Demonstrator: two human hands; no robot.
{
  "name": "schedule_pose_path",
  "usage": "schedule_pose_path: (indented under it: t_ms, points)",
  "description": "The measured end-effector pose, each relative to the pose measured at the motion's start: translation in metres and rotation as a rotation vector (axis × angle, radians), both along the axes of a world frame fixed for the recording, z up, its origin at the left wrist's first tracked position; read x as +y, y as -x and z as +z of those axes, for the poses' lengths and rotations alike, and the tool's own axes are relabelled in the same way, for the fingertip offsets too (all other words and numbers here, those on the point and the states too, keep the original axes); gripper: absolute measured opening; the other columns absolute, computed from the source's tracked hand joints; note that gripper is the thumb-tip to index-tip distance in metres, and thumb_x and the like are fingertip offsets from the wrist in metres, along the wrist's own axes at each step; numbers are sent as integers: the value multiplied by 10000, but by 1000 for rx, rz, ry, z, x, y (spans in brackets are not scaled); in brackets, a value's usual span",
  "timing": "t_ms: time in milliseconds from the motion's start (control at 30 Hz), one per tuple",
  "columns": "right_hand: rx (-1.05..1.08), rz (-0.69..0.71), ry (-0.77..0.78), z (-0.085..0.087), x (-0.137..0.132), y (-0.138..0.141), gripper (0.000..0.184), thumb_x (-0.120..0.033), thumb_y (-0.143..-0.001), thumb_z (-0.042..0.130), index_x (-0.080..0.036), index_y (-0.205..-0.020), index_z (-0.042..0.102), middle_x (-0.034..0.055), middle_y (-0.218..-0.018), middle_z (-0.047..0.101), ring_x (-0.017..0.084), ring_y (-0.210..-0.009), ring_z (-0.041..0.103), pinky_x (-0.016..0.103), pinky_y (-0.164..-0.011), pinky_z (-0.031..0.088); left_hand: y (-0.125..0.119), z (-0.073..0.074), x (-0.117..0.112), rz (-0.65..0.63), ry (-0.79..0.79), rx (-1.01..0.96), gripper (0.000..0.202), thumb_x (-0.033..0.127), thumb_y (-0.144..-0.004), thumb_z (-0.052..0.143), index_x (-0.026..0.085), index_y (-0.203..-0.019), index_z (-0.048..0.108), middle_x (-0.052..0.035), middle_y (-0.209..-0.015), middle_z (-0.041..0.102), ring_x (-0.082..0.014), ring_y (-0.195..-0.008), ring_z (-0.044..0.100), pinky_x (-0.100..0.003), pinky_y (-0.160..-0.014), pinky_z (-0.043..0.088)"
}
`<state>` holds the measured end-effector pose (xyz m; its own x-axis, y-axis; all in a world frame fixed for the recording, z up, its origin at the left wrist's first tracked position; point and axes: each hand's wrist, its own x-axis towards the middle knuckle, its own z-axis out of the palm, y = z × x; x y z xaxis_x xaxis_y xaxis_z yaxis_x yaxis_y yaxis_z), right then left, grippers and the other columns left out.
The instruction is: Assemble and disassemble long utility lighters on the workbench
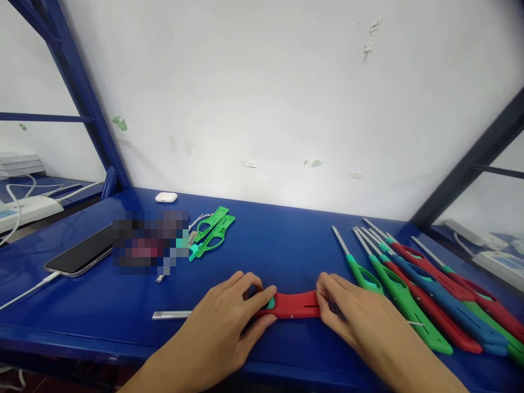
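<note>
A red long-nosed gas lighter [292,305] lies lengthwise near the table's front edge, its metal tube [170,315] pointing left. My left hand [229,316] is closed around its trigger end, thumb and fingers on either side of a green part. At the other end, my right hand [347,311] pinches the tip of the red handle. Something dark shows beneath the right fingers, too hidden to name. A thin metal tip [416,323] sticks out beyond the right wrist; I cannot tell what it belongs to.
Several green, red and blue lighters [429,289] lie side by side at right. Green lighter shell halves [215,232] and small parts sit left of centre, beside a blurred patch. A phone [84,251] with a cable and a white earbud case [166,197] are farther left. A white wall stands behind.
</note>
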<state>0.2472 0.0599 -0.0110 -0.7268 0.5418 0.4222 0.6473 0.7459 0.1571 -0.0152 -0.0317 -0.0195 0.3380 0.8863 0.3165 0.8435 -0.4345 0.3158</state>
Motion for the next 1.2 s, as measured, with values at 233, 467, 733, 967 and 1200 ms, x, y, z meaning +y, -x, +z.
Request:
schedule_pose_path:
  t_ms: [233,467,733,967,1200]
  points:
    - [19,14,-75,-1,5,4,192,-187,-1028,401,-283,-867,445,-66,-676,567,161,-412,590,323,-431,245,0,-2,-1,22,-13,-28,345,256,-1080,537,270,-1422,578,-71,-1214,632,-262,-1051,648,-460,-869,615]
    - [45,-10,-67,-4,-1,6,174,-235,-1035,429,-287,-869,420,-86,-576,587,188,-416,623,326,-453,295,-1,1,-1,19,18,-15,326,267,-1075,561,264,-1397,606,-70,-1212,642,-270,-1063,644,-467,-874,611]
    - [51,-136,-110,-5,-4,13,210,-229,-975,508,-281,-777,461,-57,-488,589,255,-357,610,324,-430,202,0,1,-1,19,17,-9,324,274,-1087,537,262,-1402,607,-72,-1223,640,-276,-1075,640,-488,-891,609]
    - [106,-193,-67,5,-7,15,283,-294,-1031,470,-277,-748,470,-47,-524,616,245,-421,658,313,-438,237,-1,2,0,21,7,-7,319,283,-1084,545,265,-1396,607,-69,-1208,642,-272,-1059,643,-476,-882,611]
    - [-77,-87,161,38,11,73,248,-285,-1075,488,-235,-864,609,-27,-655,676,199,-582,687,291,-524,370,-1,2,-1,27,15,10,287,274,-1072,569,254,-1355,613,-68,-1188,660,-278,-1042,652,-471,-856,609]
